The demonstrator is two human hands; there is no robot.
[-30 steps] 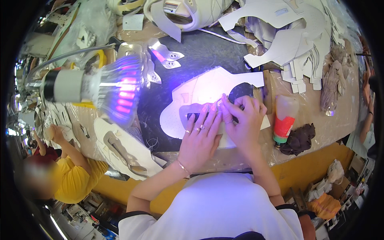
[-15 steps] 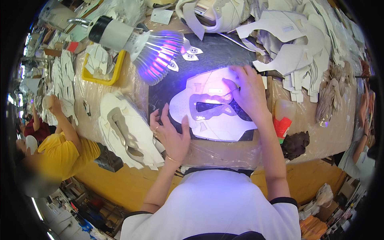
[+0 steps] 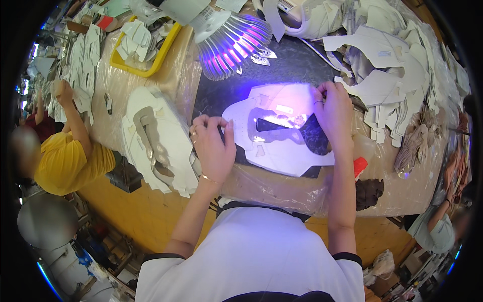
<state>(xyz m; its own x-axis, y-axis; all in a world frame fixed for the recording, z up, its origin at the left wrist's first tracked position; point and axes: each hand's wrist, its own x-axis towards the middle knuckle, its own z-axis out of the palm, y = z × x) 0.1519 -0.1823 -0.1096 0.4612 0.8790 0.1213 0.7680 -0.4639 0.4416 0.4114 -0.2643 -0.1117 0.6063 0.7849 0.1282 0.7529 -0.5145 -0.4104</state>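
Observation:
A flat white shoe upper [image 3: 241, 118] lies on a dark mat [image 3: 216, 93], lit violet by the lamp above it. Its grey inner edging surrounds a central slot. My right hand [image 3: 336, 113] is at the upper's far right edge, thumb and fingertips pinched together on it; the fingertips are partly hidden. My left hand [image 3: 214, 146] hovers by the upper's left end, fingers loosely bent and thumb apart, with nothing seen in it. The finned lamp [image 3: 234, 43] hangs over the far side of the mat. Small white pieces [image 3: 262, 56] lie behind it.
Left of the mat lies a stack of shoe uppers [image 3: 161, 136]. Farther back stands a yellow tray [image 3: 168, 50] with cut pieces. More uppers [image 3: 375, 48] pile up at the right, near a red-labelled bottle [image 3: 359, 165] and a dark lump [image 3: 369, 194]. A co-worker in yellow [image 3: 73, 158] sits at left.
My right hand has drawn off the upper's surface to its right edge, fingers closing. My left fingers have curled in. The view has shifted, moving the lamp up and right in the picture.

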